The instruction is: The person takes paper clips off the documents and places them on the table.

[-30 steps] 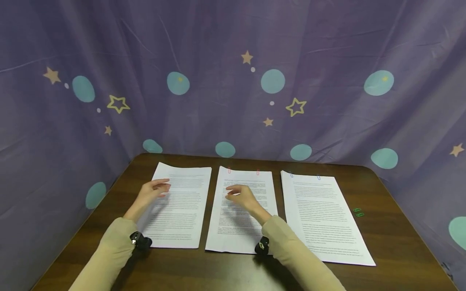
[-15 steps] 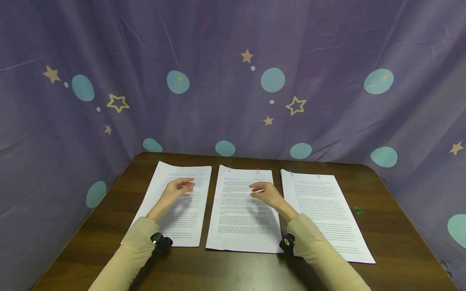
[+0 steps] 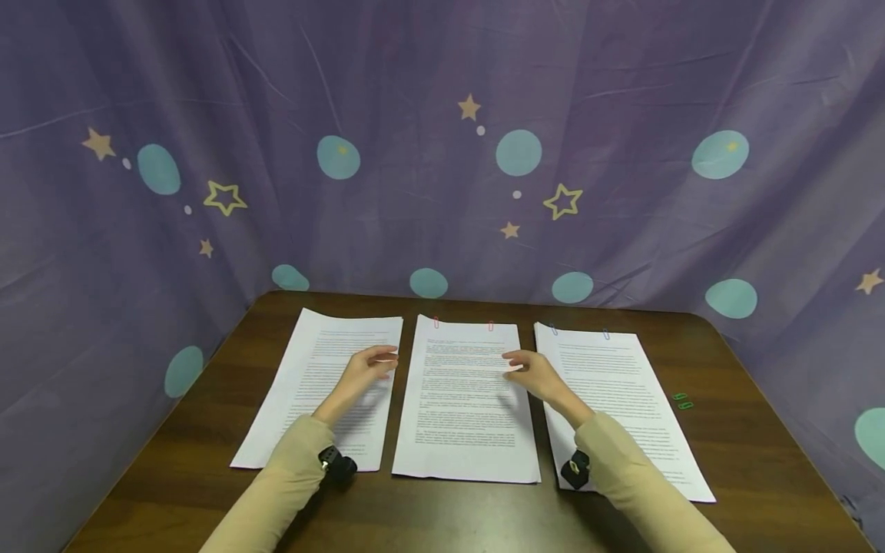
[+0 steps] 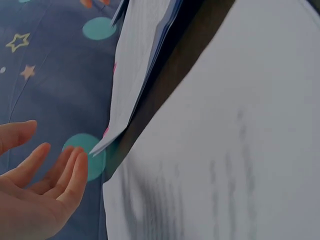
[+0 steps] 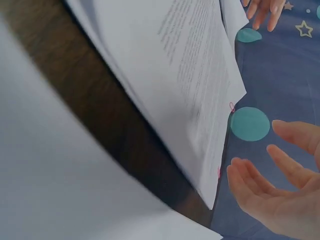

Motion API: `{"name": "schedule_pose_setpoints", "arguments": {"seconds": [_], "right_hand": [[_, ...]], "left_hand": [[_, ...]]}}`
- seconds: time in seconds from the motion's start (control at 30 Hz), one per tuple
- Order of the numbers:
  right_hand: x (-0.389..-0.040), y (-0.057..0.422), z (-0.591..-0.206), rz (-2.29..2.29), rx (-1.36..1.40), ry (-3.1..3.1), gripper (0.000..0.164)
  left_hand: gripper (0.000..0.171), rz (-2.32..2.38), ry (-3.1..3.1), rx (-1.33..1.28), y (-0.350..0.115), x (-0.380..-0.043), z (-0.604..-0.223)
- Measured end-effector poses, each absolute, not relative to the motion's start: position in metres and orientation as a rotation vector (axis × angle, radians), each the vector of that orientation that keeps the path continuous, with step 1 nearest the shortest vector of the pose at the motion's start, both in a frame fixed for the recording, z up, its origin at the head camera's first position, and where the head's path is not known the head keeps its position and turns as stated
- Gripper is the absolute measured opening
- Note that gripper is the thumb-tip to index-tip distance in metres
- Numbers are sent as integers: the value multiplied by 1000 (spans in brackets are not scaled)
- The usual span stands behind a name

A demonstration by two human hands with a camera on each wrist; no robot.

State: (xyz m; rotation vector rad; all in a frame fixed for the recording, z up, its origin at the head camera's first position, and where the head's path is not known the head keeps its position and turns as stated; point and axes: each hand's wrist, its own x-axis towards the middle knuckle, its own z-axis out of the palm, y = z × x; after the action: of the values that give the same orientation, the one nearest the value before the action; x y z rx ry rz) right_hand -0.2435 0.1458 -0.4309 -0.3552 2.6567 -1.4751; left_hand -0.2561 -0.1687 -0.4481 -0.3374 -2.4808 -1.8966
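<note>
Hovering above the left stack of white printed paper (image 3: 311,378) on the brown wooden tabletop (image 3: 442,513), the person's bare left hand (image 3: 361,372) held nothing, its fingers relaxed; the bare right hand (image 3: 539,376), also empty, hung near the gap between the middle stack (image 3: 463,407), with red wire paper clips (image 3: 436,322), and the right stack (image 3: 615,384). Showing no clips, the left stack would likely slip unless handled lightly.

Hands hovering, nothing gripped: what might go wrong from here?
The left paper stack looks unclipped, so it might slide out of line if the left hand brushes it. Two green paper clips lie loose beside the right paper stack; the right hand could knock them when reaching.
</note>
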Motion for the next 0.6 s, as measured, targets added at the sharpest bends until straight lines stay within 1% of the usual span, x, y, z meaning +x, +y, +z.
{"name": "schedule_pose_setpoints", "arguments": {"seconds": [0.17, 0.3, 0.43, 0.53, 0.6], "right_hand": [[-243, 151, -435, -1558, -257, 2622, 42], [-242, 154, -440, -1571, -203, 2606, 44], [-241, 158, -443, -1541, -166, 2589, 46], [-241, 160, -444, -1529, -141, 2578, 48], [-241, 161, -445, -1523, -139, 2572, 49]], "left_hand": [[36, -1833, -2553, -350, -155, -248, -440], [37, -1773, -2628, -281, -144, -236, -426], [40, -1721, -2665, -252, -144, -245, -443], [46, -1758, -2626, -314, -150, -261, -469], [50, -1810, -2569, -403, -157, -274, -490]]}}
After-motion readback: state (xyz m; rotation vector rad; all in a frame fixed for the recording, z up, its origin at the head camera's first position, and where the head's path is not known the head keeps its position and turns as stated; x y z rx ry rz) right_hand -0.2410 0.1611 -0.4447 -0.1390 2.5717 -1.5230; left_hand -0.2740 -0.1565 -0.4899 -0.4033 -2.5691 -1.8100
